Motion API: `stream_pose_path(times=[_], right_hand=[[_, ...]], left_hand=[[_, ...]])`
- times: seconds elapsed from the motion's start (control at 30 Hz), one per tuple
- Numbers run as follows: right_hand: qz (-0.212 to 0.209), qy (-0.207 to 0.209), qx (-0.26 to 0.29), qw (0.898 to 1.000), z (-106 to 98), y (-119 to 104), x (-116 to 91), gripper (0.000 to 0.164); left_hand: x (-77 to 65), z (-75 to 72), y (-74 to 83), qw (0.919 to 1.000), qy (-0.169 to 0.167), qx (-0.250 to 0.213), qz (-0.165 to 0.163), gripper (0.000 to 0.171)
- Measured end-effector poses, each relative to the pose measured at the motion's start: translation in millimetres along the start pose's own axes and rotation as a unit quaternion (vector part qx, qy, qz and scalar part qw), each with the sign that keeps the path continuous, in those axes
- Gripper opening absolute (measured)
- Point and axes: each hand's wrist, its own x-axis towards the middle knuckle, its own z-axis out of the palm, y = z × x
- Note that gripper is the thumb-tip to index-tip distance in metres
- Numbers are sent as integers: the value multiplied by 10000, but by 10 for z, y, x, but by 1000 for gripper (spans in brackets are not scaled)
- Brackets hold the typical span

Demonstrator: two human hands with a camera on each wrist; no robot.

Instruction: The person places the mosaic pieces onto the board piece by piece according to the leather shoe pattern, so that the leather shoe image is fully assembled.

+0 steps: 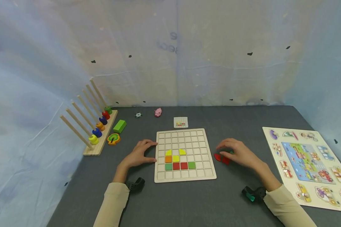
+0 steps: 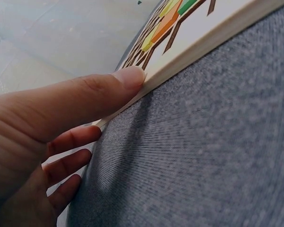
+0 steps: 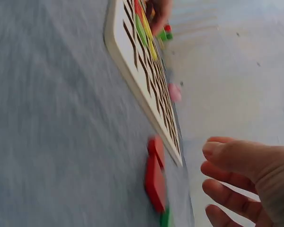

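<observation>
Smooth matt wooden grid board [image 1: 199,151] on rough, ribbed, matt cloth [image 1: 193,201].

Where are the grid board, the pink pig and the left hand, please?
Grid board [image 1: 190,158], head view: a bare square.
Pink pig [image 1: 158,112], head view: its body.
Left hand [image 1: 137,155], head view: its back.

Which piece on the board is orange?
The orange square tile in the second column from the left of the wooden grid board, just below a yellow piece and above a green square. The other pieces there are yellow, green or red.
</observation>
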Motion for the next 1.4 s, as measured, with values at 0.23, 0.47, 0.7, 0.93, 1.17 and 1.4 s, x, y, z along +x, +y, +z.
stream_pose_path(times=[0.23, 0.47, 0.7, 0.93, 1.17, 1.4], right_hand=[[362, -291, -152, 9988, -183, 141, -175, 30], [473, -824, -290, 9951, -249, 238, -264, 37], [525, -691, -178, 9961, -182, 342, -298, 30], [426, -304, -230, 9984, -103, 344, -268, 26], [161, -195, 197, 9995, 19, 141, -99, 27], [-203, -371, 716, 9965, 269, -107, 56, 27]], left_hand=[[-7, -6, 2, 10000, 13, -42, 28, 72], [-8, -8, -1, 10000, 31, -50, 50, 71], [-5, -2, -9, 9999, 53, -47, 86, 71], [4, 5, -20, 9999, 57, -91, 95, 71], [6, 7, -29, 9999, 74, -63, 99, 71], [-5, 2, -19, 9999, 55, -68, 103, 71]])
